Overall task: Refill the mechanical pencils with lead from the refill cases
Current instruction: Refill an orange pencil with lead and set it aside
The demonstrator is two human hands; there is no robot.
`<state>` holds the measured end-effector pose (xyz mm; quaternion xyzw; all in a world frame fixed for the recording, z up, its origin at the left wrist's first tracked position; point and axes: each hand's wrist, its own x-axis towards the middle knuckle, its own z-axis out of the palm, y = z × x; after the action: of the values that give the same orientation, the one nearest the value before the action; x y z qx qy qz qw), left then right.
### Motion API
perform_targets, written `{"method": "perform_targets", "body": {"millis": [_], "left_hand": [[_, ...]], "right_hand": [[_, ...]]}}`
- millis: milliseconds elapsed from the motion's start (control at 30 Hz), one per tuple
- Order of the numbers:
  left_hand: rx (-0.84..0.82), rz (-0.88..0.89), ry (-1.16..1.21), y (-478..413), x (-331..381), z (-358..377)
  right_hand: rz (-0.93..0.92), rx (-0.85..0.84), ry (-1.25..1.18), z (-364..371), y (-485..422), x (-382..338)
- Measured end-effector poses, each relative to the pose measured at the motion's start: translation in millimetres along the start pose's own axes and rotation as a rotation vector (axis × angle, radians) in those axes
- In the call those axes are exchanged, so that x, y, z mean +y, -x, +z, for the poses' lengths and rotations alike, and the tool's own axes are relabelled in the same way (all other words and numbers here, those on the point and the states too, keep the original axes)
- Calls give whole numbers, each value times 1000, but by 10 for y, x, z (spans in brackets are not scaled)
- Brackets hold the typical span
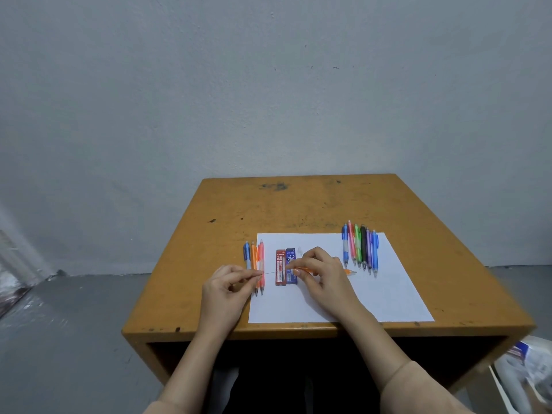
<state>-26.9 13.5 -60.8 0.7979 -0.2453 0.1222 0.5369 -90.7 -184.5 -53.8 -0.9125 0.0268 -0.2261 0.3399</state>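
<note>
one thin grey lead stick (273, 272), pinched by the left hand (228, 286), reaches to the orange plastic mechanical pencil (348, 272) gripped in the right hand (321, 276), above a white paper sheet (388, 294).

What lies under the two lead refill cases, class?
The white paper sheet, which lies on the wooden table. The red case and blue case cover the patch beneath them, so that part cannot be seen.
</note>
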Motion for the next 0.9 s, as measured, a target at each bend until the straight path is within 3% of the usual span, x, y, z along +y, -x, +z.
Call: {"method": "perform_targets", "body": {"millis": [900], "left_hand": [[-5,26,-12,-3,-28,15]], "right_hand": [[-61,-40,-15,-25,18,-14]]}}
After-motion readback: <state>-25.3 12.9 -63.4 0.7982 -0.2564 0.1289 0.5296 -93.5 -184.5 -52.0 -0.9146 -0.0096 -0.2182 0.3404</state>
